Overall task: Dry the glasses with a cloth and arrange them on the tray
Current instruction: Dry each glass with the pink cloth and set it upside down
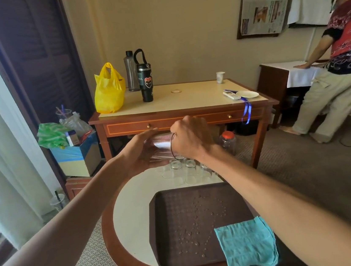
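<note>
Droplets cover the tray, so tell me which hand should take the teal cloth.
Right. The teal cloth lies on the tray's near right corner, just under the right forearm, while the left hand cradles the glass, so the right hand at its end could probably let go.

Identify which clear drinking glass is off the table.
The clear drinking glass gripped sideways in the left hand; the other glasses stand upside down on the round table beyond the brown tray.
</note>
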`<move>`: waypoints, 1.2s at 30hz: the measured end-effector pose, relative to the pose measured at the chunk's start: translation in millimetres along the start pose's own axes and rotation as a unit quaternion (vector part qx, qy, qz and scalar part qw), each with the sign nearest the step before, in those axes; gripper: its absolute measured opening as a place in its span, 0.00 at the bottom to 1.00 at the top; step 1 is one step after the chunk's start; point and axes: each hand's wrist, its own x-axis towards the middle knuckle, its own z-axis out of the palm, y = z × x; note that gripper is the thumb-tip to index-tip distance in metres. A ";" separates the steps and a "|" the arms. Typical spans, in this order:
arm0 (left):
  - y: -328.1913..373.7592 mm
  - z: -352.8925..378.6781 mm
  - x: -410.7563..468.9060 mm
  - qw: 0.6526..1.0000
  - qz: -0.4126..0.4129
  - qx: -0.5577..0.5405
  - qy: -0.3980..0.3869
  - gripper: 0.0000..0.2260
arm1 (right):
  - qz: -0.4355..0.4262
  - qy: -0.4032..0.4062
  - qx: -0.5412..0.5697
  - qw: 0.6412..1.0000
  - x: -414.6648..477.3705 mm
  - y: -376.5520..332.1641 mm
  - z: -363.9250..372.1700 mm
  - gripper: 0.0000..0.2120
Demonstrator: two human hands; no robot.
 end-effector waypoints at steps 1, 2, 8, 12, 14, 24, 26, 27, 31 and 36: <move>-0.2 0.2 -0.2 1.000 0.003 0.008 0.005 0.13 | -0.002 -0.007 -0.011 1.000 -1.3 -1.3 -4.5 0.11; -0.2 1.1 -0.1 1.000 0.014 0.015 0.014 0.12 | 0.022 -0.017 0.001 1.000 -0.9 3.6 4.6 0.11; 8.0 8.2 0.0 0.973 0.165 0.151 0.061 0.08 | 0.281 -0.182 0.211 0.919 -5.7 11.5 53.3 0.20; 0.8 8.6 -2.5 0.944 0.215 0.241 0.070 0.10 | 0.411 -0.351 0.486 0.687 -21.7 5.9 39.8 0.27; -4.7 6.7 -0.8 0.958 0.193 0.203 0.055 0.10 | 0.402 -0.342 0.421 0.737 -18.0 7.6 37.6 0.25; -3.8 3.0 3.0 0.997 -0.028 0.066 0.035 0.18 | 0.070 -0.029 -0.034 0.997 -20.4 2.9 16.3 0.10; -1.2 9.0 1.1 0.995 -0.010 0.090 0.051 0.15 | 0.117 -0.029 0.006 0.993 -27.0 10.7 20.8 0.11; -0.1 11.5 0.4 0.993 0.009 0.101 0.060 0.13 | 0.150 -0.037 0.024 0.988 -30.0 14.1 27.2 0.10; -0.2 15.9 2.0 0.979 0.097 0.164 0.074 0.14 | 0.346 -0.218 0.317 0.855 -24.8 17.4 46.7 0.15; -6.9 16.4 -3.4 0.973 0.147 0.156 0.089 0.13 | 0.374 -0.338 0.409 0.761 -17.3 19.9 39.2 0.29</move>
